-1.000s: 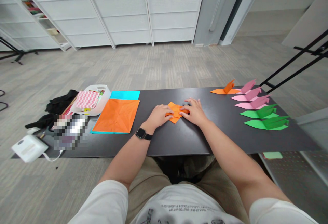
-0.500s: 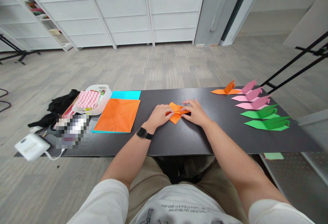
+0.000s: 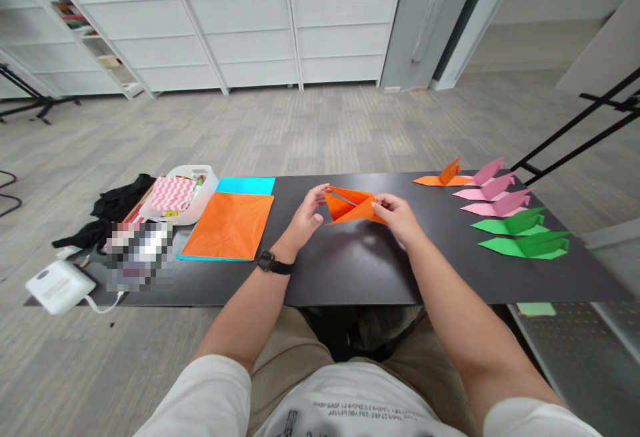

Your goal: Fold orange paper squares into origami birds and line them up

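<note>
A folded orange origami paper is held up over the dark table, its layers spread into a hollow pocket. My right hand pinches its right end between thumb and fingers. At the paper's left edge is my left hand, thumb spread away from the fingers. Its fingertips are at the upper left corner; whether they touch it I cannot tell. A black watch is on my left wrist.
A stack of orange sheets over blue ones lies left, beside a white basket. Folded birds in orange, pink and green line the right side. A white device with a cable is at the far left.
The orange paper has come up off the table and opened from a flat folded shape into a pocket. My left hand has let go and spread its thumb; my right still grips.
</note>
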The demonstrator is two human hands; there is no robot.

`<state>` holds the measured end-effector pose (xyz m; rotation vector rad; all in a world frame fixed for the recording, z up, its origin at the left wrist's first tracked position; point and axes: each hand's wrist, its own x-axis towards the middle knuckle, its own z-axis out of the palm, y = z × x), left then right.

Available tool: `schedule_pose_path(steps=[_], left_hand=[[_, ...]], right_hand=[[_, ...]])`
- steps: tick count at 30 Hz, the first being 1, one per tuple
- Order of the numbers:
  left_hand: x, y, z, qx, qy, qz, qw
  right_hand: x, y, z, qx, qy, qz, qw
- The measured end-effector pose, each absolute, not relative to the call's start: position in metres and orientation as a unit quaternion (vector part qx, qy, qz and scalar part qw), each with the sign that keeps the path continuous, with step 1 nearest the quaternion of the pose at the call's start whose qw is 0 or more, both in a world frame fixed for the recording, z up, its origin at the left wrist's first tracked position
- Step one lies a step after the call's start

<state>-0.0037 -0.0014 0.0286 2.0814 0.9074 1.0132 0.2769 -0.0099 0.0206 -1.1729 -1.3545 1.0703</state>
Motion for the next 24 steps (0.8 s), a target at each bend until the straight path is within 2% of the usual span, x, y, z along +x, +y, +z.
schedule_pose_path(steps=[3,7,10,15,24], left_hand=[[0.004,-0.002,0.024,0.778,0.291,0.377,0.409],[0.005,-0.001,0.022,0.676,0.251,0.432,0.542],[0.003,-0.001,0.026,0.635,0.230,0.432,0.597],[0.002,-0.001,0.029,0.651,0.241,0.422,0.583],[0.008,0.010,0.014,0.554,0.400,0.521,0.512]], right_hand=[[0.272,-0.010,0.020,-0.488,-0.548,0.479,0.482],[0.271,-0.011,0.019,-0.490,-0.518,0.521,0.469],[0.272,-0.010,0.018,-0.495,-0.502,0.531,0.470],[0.271,-0.009,0.017,-0.500,-0.484,0.551,0.461],[0.270,-0.016,0.026,-0.494,-0.534,0.539,0.424]])
